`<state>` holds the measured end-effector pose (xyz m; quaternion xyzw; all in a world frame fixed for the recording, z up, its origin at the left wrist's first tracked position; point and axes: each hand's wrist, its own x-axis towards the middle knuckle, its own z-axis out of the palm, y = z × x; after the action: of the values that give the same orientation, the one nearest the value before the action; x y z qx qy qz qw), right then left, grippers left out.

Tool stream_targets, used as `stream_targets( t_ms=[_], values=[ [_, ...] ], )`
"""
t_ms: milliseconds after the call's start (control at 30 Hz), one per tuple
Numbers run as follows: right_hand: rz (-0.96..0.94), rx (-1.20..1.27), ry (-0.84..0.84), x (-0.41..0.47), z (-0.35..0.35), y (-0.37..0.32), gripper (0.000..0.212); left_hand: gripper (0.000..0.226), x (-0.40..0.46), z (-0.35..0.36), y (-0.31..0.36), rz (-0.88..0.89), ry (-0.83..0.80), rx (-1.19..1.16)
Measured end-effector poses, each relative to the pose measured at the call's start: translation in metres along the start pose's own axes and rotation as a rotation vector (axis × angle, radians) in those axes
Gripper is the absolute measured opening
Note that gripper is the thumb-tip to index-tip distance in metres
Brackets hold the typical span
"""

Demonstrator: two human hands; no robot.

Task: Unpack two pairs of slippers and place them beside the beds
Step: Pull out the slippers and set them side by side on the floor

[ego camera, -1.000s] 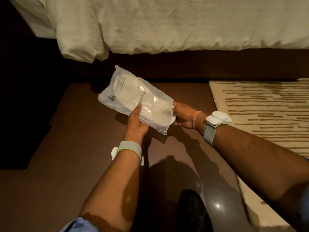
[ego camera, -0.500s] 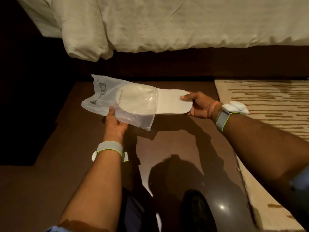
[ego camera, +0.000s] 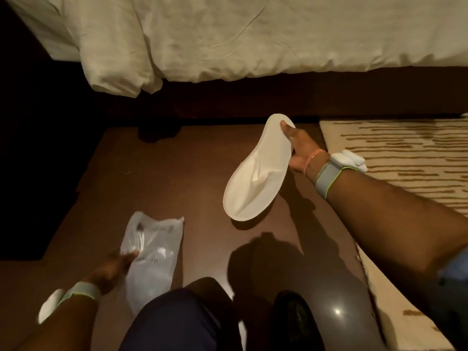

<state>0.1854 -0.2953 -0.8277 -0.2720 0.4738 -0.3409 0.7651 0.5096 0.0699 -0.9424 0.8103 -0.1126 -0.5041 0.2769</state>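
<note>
Your right hand (ego camera: 300, 150) holds the white slippers (ego camera: 255, 173) by the heel end, thumb pressed on the upper face and fingers (ego camera: 287, 127) wrapped behind; the toe end hangs down and toward you, raised above the floor (ego camera: 162, 173). The slippers appear as one flat stacked piece, so you cannot tell from this view whether one or two are held. They lie just in front of the bed's dark base (ego camera: 253, 97), near its corner.

Your left hand (ego camera: 114, 268) is blurred; its fingertips touch the empty clear plastic bag (ego camera: 152, 262), which sits nearer to you than the bed and well apart from the slippers. Whether those fingers grip the bag or merely rest on it cannot be told. The bag carries a dark printed mark near its top and a line of dark lettering at mid-height, both too blurred to read.

Both wrists wear grey bands with white modules; the right wrist also carries a pink band (ego camera: 312, 158).

The floor is glossy dark brown and reflects a light spot. A cream rug (ego camera: 405, 153) with brown streaks lies to the right of the bed's base. Cream bedding (ego camera: 228, 39) hangs over the bed's edge. Your dark trouser knee (ego camera: 174, 323) and a black shoe (ego camera: 296, 323) show at the lower edge.
</note>
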Motion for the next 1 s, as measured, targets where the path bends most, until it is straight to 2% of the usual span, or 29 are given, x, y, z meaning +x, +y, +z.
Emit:
stream_targets(
  t_ms=[67,133,200,267,300,333,367,400,433,500,567,633,733,767,833,900,933,1000],
  values=[
    [0.02,-0.032,0.005,-0.002,0.008,0.005,0.055,0.031,0.002,-0.01,-0.023,-0.097,0.028,0.204],
    [0.018,-0.075,0.025,0.0,0.016,0.008,0.056,0.04,0.008,-0.016,-0.033,-0.209,0.073,0.353],
    [0.023,-0.131,0.031,0.0,0.023,0.012,0.056,0.05,0.012,-0.017,-0.025,-0.217,0.195,0.482],
    [0.035,-0.191,0.029,0.001,0.03,0.015,0.055,0.058,0.011,-0.007,0.002,-0.078,0.353,0.54],
    [0.048,-0.218,0.026,0.001,0.034,0.017,0.054,0.057,0.007,0.003,0.023,0.057,0.409,0.533],
    [0.066,-0.236,0.02,0.002,0.037,0.018,0.054,0.052,0.0,0.016,0.048,0.218,0.399,0.469],
    [0.083,-0.249,0.018,0.003,0.042,0.019,0.053,0.044,-0.008,0.031,0.075,0.347,0.307,0.319],
    [0.09,-0.251,0.021,0.004,0.044,0.02,0.054,0.039,-0.017,0.053,0.103,0.4,0.142,0.139],
    [0.1,-0.255,0.025,0.005,0.048,0.022,0.055,0.041,-0.029,0.073,0.13,0.373,-0.06,-0.032],
    [0.105,-0.269,0.048,0.009,0.055,0.023,0.056,0.059,-0.048,0.107,0.176,0.274,-0.439,-0.292],
    [0.108,-0.298,0.099,0.017,0.059,0.027,0.054,0.055,-0.061,0.136,0.204,0.259,-0.696,-0.428],
    [0.088,-0.468,0.18,0.027,0.053,0.03,0.044,0.035,-0.061,0.163,0.218,0.266,-0.791,-0.453],
    [-0.146,-0.847,0.267,0.033,0.038,0.038,0.038,0.032,-0.052,0.185,0.231,0.224,-0.664,-0.412],
    [-0.239,-0.892,0.223,0.031,0.034,0.037,0.035,0.033,-0.047,0.19,0.236,0.185,-0.599,-0.419],
    [-0.275,-0.985,-0.007,0.029,0.028,0.034,0.041,0.036,-0.035,0.196,0.251,0.103,-0.484,-0.418],
    [-0.102,-1.069,-0.267,0.028,0.028,0.022,0.06,0.028,-0.022,0.199,0.27,0.068,-0.428,-0.348],
    [-0.008,-1.059,-0.349,0.026,0.029,0.016,0.06,0.024,-0.02,0.197,0.278,0.059,-0.414,-0.293],
    [0.115,-1.005,-0.445,0.03,0.025,0.009,0.042,0.024,-0.012,0.201,0.296,0.035,-0.401,-0.179]
  ],
)
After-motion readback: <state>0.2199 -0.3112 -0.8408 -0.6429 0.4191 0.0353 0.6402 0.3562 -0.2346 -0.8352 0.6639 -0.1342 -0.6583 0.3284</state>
